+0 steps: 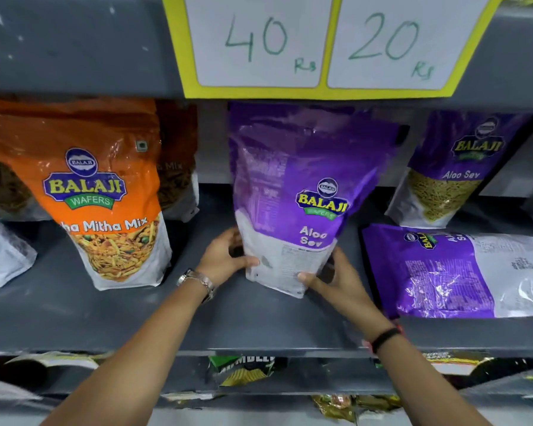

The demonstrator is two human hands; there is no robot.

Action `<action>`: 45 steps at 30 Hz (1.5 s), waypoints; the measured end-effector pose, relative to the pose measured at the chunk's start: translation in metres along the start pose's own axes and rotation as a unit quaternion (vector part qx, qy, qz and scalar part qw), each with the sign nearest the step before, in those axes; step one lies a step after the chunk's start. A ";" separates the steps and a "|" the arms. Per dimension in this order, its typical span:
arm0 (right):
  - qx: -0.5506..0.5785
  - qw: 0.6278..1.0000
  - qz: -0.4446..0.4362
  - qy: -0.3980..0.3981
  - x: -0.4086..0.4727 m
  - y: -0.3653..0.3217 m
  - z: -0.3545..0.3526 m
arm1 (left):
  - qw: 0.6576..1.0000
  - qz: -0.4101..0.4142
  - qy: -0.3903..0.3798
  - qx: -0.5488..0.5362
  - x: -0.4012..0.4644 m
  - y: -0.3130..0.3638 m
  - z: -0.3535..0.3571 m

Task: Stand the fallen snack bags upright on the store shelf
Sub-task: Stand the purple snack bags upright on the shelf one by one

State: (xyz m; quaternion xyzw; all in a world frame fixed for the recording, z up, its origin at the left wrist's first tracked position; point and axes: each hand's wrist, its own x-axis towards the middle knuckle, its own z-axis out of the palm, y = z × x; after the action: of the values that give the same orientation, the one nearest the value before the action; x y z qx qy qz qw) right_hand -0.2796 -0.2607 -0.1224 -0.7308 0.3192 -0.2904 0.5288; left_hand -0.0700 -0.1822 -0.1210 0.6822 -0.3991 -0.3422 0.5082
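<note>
A purple Aloo Sev bag (305, 179) stands nearly upright in the middle of the grey shelf (130, 315), its back side facing me. My left hand (225, 256) grips its lower left corner and my right hand (336, 281) grips its lower right corner. A second purple Aloo Sev bag (456, 272) lies flat on the shelf just right of my right hand. Another purple bag (453, 167) stands upright behind it at the back right.
An orange Mitha Mix bag (105, 195) stands upright at left, with more bags behind it and a white bag corner (3, 256) at the far left. Price cards reading 40 and 20 (317, 41) hang on the shelf above. Lower shelves hold more packets (243, 370).
</note>
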 end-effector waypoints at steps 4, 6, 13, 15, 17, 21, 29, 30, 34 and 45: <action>0.018 0.993 -0.034 0.113 -0.020 0.003 0.006 | 0.984 0.039 0.174 0.007 -0.009 -0.006 0.013; 0.054 0.990 -0.022 0.131 -0.009 0.001 0.002 | 0.972 0.068 0.222 -0.026 -0.024 -0.005 0.024; 0.092 0.996 0.005 -0.007 0.021 -0.019 0.020 | 0.987 0.127 0.096 -0.005 -0.053 -0.005 0.052; 0.109 0.994 -0.012 0.023 0.012 -0.012 0.027 | 0.991 0.105 0.077 -0.013 -0.042 -0.006 0.041; 0.103 0.991 -0.013 0.085 -0.001 -0.005 0.028 | 0.993 0.086 0.074 -0.017 -0.032 -0.006 0.025; 0.019 0.995 -0.007 0.101 -0.002 0.005 0.015 | 0.993 0.078 0.081 -0.021 -0.024 -0.007 0.019; -0.011 0.995 0.002 0.103 0.018 0.005 0.022 | 0.998 0.054 0.006 -0.012 -0.009 -0.013 0.007; -0.009 0.995 0.002 0.102 0.018 0.003 0.021 | 0.998 0.060 -0.003 -0.009 -0.009 -0.013 0.008; -0.014 0.996 -0.015 0.082 0.014 -0.009 0.008 | 0.978 0.117 0.163 0.053 -0.022 -0.008 0.016; -0.398 0.917 0.014 -0.021 0.032 -0.025 -0.237 | 0.994 0.101 -0.019 0.043 -0.058 0.064 0.168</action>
State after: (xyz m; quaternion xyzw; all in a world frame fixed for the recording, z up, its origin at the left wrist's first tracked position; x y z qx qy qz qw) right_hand -0.4360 -0.4188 -0.0314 -0.8824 0.4074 -0.1170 0.2042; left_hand -0.2550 -0.2110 -0.0970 0.6526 -0.4902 -0.2847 0.5028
